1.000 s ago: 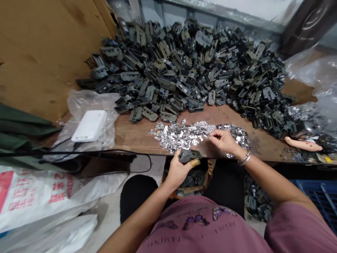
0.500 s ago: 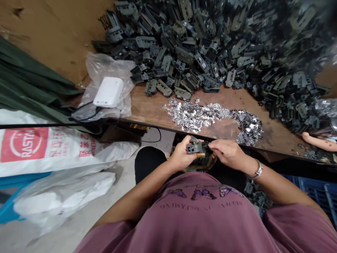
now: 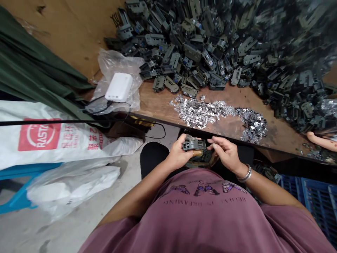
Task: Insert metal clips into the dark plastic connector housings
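The left hand (image 3: pixel 177 154) grasps a dark grey plastic part (image 3: pixel 193 144), fingers wrapped around its left end, thumb capped by a tan cot. The right hand (image 3: pixel 225 151) meets the part's right end with fingertips pinched together; what they pinch is too small to tell. Beyond the fingers, shiny metal clips (image 3: pixel 207 112) lie on the wooden table (image 3: pixel 155 103), before a heap of grey parts (image 3: pixel 223 49).
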A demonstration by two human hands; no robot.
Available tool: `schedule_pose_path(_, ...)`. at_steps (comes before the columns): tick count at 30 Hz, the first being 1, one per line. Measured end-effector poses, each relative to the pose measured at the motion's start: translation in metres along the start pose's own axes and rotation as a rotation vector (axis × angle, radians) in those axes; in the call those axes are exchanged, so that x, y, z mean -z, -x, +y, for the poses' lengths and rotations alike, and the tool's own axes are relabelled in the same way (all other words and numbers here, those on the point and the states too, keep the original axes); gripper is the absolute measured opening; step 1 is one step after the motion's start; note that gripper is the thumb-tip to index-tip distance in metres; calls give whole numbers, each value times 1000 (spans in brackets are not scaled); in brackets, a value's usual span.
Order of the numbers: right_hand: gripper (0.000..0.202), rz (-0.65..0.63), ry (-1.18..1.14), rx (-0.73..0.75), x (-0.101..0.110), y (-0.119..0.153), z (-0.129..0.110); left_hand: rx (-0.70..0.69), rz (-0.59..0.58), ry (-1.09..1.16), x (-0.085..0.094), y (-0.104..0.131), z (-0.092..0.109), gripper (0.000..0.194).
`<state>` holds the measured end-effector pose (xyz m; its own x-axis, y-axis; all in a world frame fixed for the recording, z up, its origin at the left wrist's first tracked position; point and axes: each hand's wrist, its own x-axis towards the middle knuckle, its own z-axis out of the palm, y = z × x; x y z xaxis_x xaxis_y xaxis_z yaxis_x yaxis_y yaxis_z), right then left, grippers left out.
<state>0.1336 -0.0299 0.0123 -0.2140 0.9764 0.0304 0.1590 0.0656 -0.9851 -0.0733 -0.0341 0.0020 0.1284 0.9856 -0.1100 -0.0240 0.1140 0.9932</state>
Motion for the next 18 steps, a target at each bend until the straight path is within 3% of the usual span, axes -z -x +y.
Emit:
schedule_pose_path(3, 28, 18, -309, -247, -19, -1, 4, -45, -3, -13, -4, 3, -8, 42)
schedule_pose_path(7, 26, 30, -676, -426, -34, -5, 16, -95, 5, 32, -9, 5, -21, 43)
schedule_pose_path(10, 36, 10, -783, -482, -31, -1, 28, -19, -131, 172, -5, 7, -21, 52)
schedule_pose_path(13, 45, -53, -607, -375, -21, 4, 34, 176, -303, 387, -1, 7, -14, 61)
schedule_pose_path(18, 38, -315, 139, 47, 7, -10, 25, 497, -280, 387, -12, -3, -3, 49)
